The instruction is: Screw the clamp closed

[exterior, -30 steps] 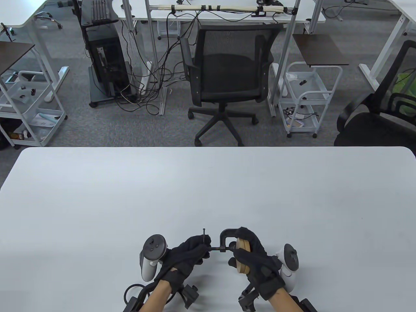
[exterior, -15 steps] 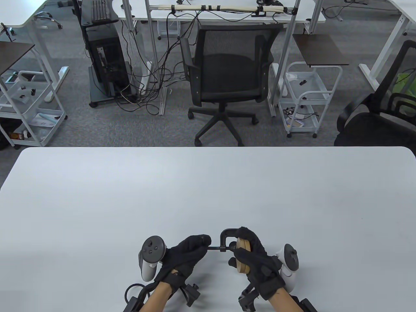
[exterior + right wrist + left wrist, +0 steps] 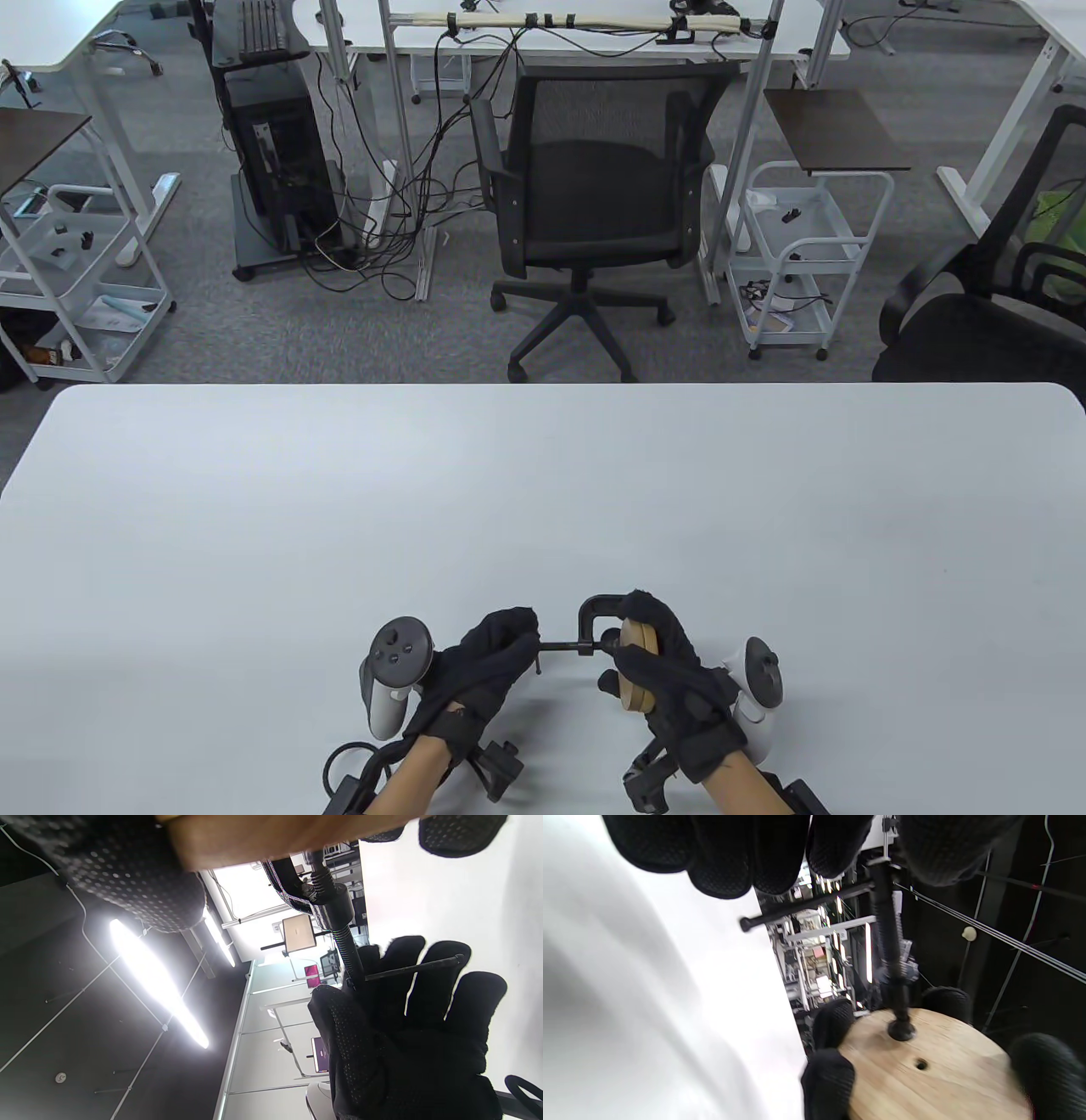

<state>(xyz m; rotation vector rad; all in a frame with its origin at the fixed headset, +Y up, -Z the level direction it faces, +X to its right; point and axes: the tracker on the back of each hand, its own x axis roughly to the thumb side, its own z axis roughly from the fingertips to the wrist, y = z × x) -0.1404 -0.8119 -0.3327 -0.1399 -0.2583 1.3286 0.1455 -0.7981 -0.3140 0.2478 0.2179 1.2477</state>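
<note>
A: What worries you most here?

B: The round pale wooden disc slipping. The black metal C-clamp has its threaded black screw with the pad end touching the flat face of the disc, but I judge it is not yet tight. If the left hand twists too sharply, the pad could walk sideways across the wood, toward that small hole just beside it.

A: And the thin black crossbar handle?

B: It sticks out past the left fingers with its knobbed tip bare. It slides in its hole, I'd guess, so it could shoot through and the fingers lose their purchase, or the tip could knock the white table below the knuckles.

A: How do the hands hold?

B: The left hand's fingers are curled about the outer end of the screw and the bar, thumb on one side, the rest on the other; it grips them. The right hand is wrapped round the disc's rim, fingertips showing over the edge, and its upper fingers lie over the clamp's frame.

A: So where does the clamp sit?

B: Between the two hands, held clear above the table: frame under the right fingers, screw running across to the left fingers.
</note>
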